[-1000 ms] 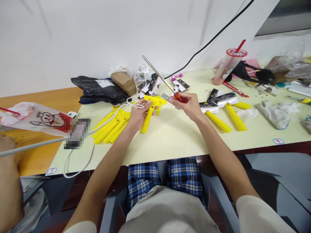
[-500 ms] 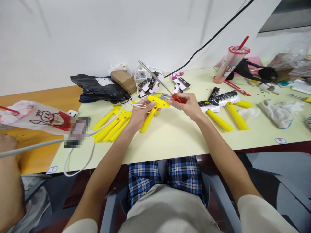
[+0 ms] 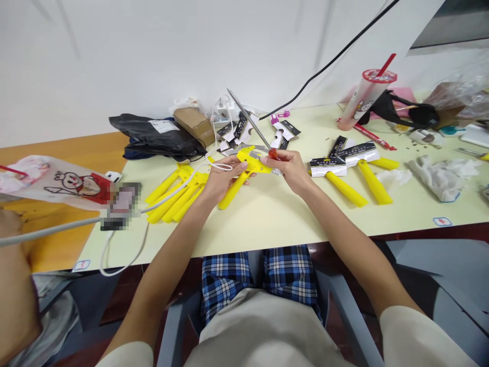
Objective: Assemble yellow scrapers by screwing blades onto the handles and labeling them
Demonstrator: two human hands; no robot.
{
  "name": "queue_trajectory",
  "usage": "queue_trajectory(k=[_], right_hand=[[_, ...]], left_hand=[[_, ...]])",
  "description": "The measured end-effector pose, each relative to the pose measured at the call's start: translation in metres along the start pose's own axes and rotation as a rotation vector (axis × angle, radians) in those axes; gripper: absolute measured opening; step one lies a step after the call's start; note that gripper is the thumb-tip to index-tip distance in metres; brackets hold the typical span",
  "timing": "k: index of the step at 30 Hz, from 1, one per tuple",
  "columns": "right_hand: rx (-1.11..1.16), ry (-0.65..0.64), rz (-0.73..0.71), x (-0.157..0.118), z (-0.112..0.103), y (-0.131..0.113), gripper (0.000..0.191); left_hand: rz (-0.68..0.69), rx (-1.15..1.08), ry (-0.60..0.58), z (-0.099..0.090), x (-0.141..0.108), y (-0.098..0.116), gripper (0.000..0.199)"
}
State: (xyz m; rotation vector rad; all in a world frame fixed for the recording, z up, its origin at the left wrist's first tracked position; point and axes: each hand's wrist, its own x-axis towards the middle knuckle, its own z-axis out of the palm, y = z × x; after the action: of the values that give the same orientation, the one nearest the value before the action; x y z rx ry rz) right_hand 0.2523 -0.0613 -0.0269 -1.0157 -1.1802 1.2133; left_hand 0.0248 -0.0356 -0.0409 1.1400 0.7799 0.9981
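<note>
My left hand point(image 3: 223, 179) is closed around the head end of a yellow plastic scraper point(image 3: 234, 192), whose handle slants down toward me. In my right hand point(image 3: 291, 168) is a screwdriver point(image 3: 250, 121) with a red handle; its long metal shaft points up and left, away from the scraper. The right fingertips also touch the right end of the scraper's head. A grey metal blade shows in part behind the head. Several more yellow scrapers point(image 3: 168, 199) lie in a pile left of my left hand.
Scrapers with black-and-white cards point(image 3: 346, 188) lie to the right. A white cable point(image 3: 168, 199) crosses the left side. Drink cups stand at the right point(image 3: 364, 97) and lie at the left point(image 3: 72, 183). A black bag point(image 3: 153, 137) and cardboard box point(image 3: 194, 125) sit by the wall. Another person's arm point(image 3: 17, 285) is at far left.
The scraper's head has tilted, its right end now lower. My right hand has moved slightly down and left with the screwdriver, whose shaft stands a little steeper. The view has shifted slightly.
</note>
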Motion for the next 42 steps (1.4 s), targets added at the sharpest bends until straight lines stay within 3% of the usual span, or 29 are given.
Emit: queue_trajectory(k=[3,11,18,22,31,42], right_hand=[[-0.017,0.050,-0.021,-0.002,0.005,-0.001,0.044],[-0.049,-0.052,-0.016,-0.005,0.005,0.000,0.038],[-0.057,-0.116,0.016,-0.002,0.000,0.000,0.041],[-0.004,-0.060,0.043,0.000,-0.001,0.002,0.039],[-0.190,-0.058,-0.063,0.002,-0.006,-0.001,0.044],[-0.211,-0.061,-0.086,0.000,-0.005,0.004,0.048]], left_hand=[[-0.005,0.015,-0.006,0.002,-0.001,0.000,0.057],[-0.061,0.059,-0.115,0.000,-0.004,-0.005,0.052],[-0.043,0.025,-0.064,0.002,-0.003,-0.003,0.053],[-0.023,0.016,-0.037,0.003,-0.003,0.001,0.052],[-0.041,0.016,-0.022,0.001,-0.002,0.000,0.055],[-0.070,0.011,-0.038,-0.001,-0.001,-0.001,0.051]])
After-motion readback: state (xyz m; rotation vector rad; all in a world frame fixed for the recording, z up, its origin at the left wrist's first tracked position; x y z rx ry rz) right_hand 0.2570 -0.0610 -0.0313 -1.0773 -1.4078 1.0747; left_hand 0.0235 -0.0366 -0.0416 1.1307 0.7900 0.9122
